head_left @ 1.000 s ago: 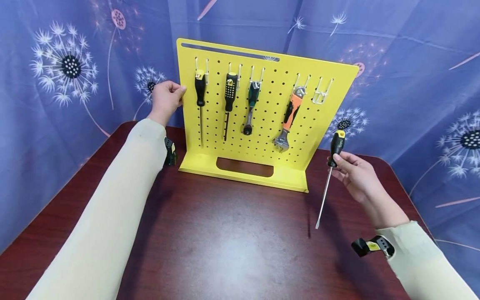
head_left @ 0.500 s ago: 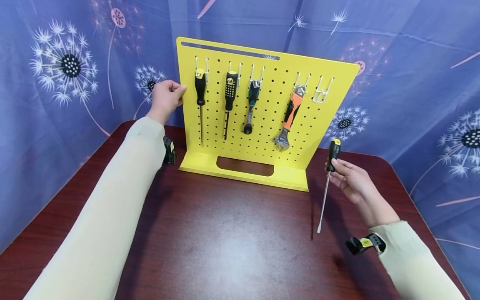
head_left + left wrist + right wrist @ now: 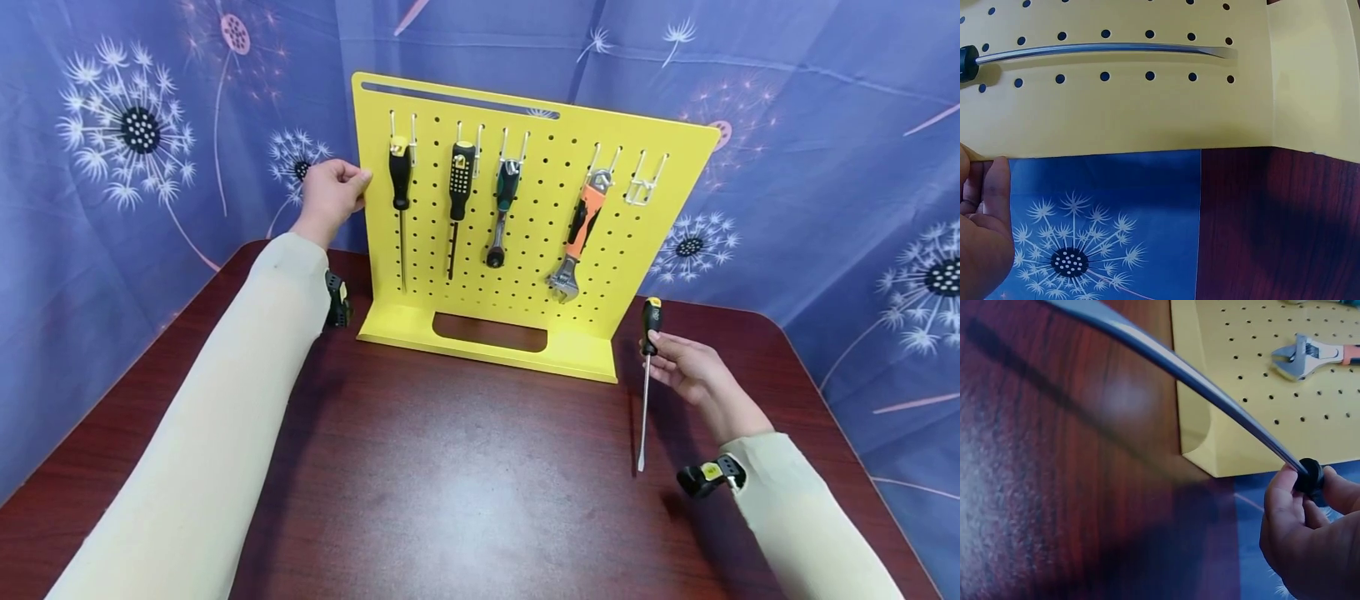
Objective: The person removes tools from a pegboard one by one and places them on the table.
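Note:
On the right in the head view, my right hand (image 3: 693, 371) pinches the lower part of a slotted screwdriver's (image 3: 651, 321) black-and-yellow handle. Its long steel shaft points down over the table; whether the tip touches the wood I cannot tell. The right wrist view shows thumb and fingers around the handle's collar, with the blade (image 3: 1210, 394) running up to the left. My left hand (image 3: 330, 200) pinches the left edge of a yellow pegboard (image 3: 525, 275). In the left wrist view, that hand (image 3: 985, 231) meets the board's edge below a hanging screwdriver's shaft (image 3: 1104, 48).
From hooks on the board hang a black screwdriver (image 3: 401, 175), a second dark screwdriver (image 3: 461, 183), a green-handled ratchet (image 3: 507, 187) and an orange adjustable wrench (image 3: 587, 221). A bare double hook (image 3: 640, 192) sits at upper right. The dark wooden table (image 3: 450, 467) spreads in front, a blue curtain (image 3: 825, 167) behind.
My right hand has moved down and left with the screwdriver, bringing its tip lower and nearer its shadow on the table. My left hand stays at the board's edge.

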A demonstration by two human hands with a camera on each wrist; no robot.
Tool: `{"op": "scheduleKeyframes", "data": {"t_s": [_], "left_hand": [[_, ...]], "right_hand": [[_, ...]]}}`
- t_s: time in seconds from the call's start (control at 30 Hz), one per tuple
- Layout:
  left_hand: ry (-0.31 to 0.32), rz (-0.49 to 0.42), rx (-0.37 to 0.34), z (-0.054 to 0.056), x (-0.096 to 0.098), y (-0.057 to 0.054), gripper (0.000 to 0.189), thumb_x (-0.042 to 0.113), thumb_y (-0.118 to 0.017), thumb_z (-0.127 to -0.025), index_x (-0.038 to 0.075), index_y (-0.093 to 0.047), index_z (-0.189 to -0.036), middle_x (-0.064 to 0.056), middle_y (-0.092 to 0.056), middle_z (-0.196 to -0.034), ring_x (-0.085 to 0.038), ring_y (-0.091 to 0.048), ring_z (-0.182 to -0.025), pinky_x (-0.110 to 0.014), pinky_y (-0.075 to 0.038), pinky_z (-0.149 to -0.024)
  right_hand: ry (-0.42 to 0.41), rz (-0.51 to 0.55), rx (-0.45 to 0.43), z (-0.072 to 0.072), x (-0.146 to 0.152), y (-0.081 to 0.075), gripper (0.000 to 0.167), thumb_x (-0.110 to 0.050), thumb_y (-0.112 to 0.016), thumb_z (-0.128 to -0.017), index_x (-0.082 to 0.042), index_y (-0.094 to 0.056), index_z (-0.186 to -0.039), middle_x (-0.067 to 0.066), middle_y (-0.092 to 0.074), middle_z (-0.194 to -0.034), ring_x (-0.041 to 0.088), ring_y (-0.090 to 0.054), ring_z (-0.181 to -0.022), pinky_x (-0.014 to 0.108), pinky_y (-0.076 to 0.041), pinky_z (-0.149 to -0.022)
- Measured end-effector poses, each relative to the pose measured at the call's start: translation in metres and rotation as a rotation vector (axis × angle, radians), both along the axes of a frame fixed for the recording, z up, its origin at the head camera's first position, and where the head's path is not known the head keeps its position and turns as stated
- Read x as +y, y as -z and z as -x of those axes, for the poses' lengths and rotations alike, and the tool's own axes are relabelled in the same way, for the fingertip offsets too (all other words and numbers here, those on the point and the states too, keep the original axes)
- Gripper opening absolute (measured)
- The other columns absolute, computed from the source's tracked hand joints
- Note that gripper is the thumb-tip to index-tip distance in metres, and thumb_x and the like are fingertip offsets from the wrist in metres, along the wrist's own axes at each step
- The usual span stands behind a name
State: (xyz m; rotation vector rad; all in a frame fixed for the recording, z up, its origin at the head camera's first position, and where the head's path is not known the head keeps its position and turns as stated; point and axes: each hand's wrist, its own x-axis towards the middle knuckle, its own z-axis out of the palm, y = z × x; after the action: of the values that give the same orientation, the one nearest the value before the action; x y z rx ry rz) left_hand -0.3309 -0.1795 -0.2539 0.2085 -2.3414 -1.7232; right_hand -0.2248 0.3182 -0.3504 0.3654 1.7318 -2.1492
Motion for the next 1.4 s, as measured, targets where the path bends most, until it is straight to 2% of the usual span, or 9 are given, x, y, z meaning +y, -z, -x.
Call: {"op": "scheduleKeyframes", "data": {"t_s": [0.33, 0.73, 0.93, 1.0, 1.03, 1.07, 1.17, 1.23, 1.4], "left_hand": [[0.008, -0.028, 0.024, -0.002, 0.000, 0.002, 0.015, 0.020, -0.062, -0.103, 0.009, -0.064, -0.093, 0.011, -0.053, -0.076, 0.001, -0.056, -0.071, -0.012, -0.053, -0.071], [0.002, 0.001, 0.011, -0.003, 0.000, -0.001, 0.016, 0.022, -0.062, -0.103, 0.009, -0.064, -0.094, 0.011, -0.053, -0.079, 0.002, -0.057, -0.074, -0.030, -0.058, -0.098], [-0.002, 0.026, 0.003, -0.004, 0.001, 0.000, 0.017, 0.023, -0.062, -0.103, 0.007, -0.066, -0.099, 0.011, -0.053, -0.083, 0.002, -0.057, -0.075, -0.029, -0.058, -0.096], [-0.005, 0.026, 0.005, -0.004, 0.001, 0.000, 0.017, 0.023, -0.062, -0.103, 0.007, -0.066, -0.099, 0.011, -0.054, -0.083, 0.002, -0.057, -0.075, -0.028, -0.058, -0.094], [-0.005, 0.025, 0.006, -0.004, 0.001, 0.000, 0.017, 0.023, -0.062, -0.103, 0.007, -0.066, -0.100, 0.011, -0.054, -0.083, 0.002, -0.057, -0.075, -0.028, -0.058, -0.094], [-0.005, 0.024, 0.005, -0.004, 0.001, 0.000, 0.017, 0.023, -0.062, -0.103, 0.007, -0.066, -0.100, 0.011, -0.054, -0.083, 0.002, -0.057, -0.075, -0.027, -0.058, -0.093], [-0.005, 0.024, 0.002, -0.003, 0.002, 0.001, 0.018, 0.023, -0.062, -0.103, 0.006, -0.066, -0.100, 0.012, -0.054, -0.081, 0.001, -0.057, -0.074, -0.026, -0.058, -0.090], [-0.004, 0.019, 0.003, -0.002, 0.002, 0.001, 0.017, 0.023, -0.062, -0.103, 0.006, -0.066, -0.100, 0.012, -0.054, -0.080, 0.002, -0.057, -0.073, -0.023, -0.058, -0.087], [0.001, 0.003, 0.028, -0.002, 0.001, 0.002, 0.017, 0.021, -0.063, -0.103, 0.006, -0.066, -0.097, 0.013, -0.053, -0.075, 0.003, -0.057, -0.069, -0.013, -0.054, -0.073]], "right_hand": [[-0.056, -0.089, -0.049, 0.006, 0.006, 0.016, 0.032, -0.018, -0.053, -0.107, -0.025, -0.068, -0.080, -0.008, -0.070, -0.076, 0.003, -0.068, -0.071, 0.020, -0.060, -0.066], [-0.057, -0.110, -0.069, 0.008, 0.012, 0.022, 0.035, -0.017, -0.051, -0.108, -0.026, -0.068, -0.078, -0.009, -0.067, -0.075, 0.003, -0.068, -0.068, 0.019, -0.060, -0.066], [-0.045, -0.168, -0.085, 0.009, 0.014, 0.024, 0.034, -0.016, -0.052, -0.107, -0.025, -0.066, -0.077, -0.008, -0.064, -0.075, 0.004, -0.066, -0.068, 0.018, -0.061, -0.066], [-0.041, -0.190, -0.087, 0.010, 0.014, 0.026, 0.023, -0.016, -0.052, -0.107, -0.020, -0.064, -0.087, -0.008, -0.064, -0.075, 0.003, -0.065, -0.069, 0.018, -0.061, -0.067], [-0.039, -0.207, -0.086, 0.010, 0.014, 0.026, 0.015, -0.016, -0.052, -0.107, -0.016, -0.066, -0.100, -0.008, -0.063, -0.076, 0.003, -0.065, -0.069, 0.018, -0.061, -0.067], [-0.035, -0.223, -0.087, 0.010, 0.014, 0.027, 0.016, -0.016, -0.052, -0.107, -0.010, -0.064, -0.115, -0.008, -0.063, -0.076, 0.003, -0.065, -0.069, 0.018, -0.061, -0.067], [-0.022, -0.265, -0.083, 0.010, 0.014, 0.029, 0.048, -0.016, -0.052, -0.107, 0.003, -0.038, -0.148, -0.009, -0.062, -0.078, 0.003, -0.063, -0.069, 0.018, -0.061, -0.067], [-0.015, -0.291, -0.079, 0.009, 0.014, 0.030, 0.062, -0.016, -0.053, -0.106, 0.009, -0.024, -0.155, -0.009, -0.061, -0.078, 0.003, -0.063, -0.069, 0.018, -0.061, -0.067], [-0.001, -0.353, -0.073, 0.009, 0.010, 0.028, 0.064, -0.016, -0.054, -0.106, 0.010, -0.024, -0.155, -0.009, -0.061, -0.077, 0.003, -0.062, -0.068, 0.018, -0.061, -0.066]]}}
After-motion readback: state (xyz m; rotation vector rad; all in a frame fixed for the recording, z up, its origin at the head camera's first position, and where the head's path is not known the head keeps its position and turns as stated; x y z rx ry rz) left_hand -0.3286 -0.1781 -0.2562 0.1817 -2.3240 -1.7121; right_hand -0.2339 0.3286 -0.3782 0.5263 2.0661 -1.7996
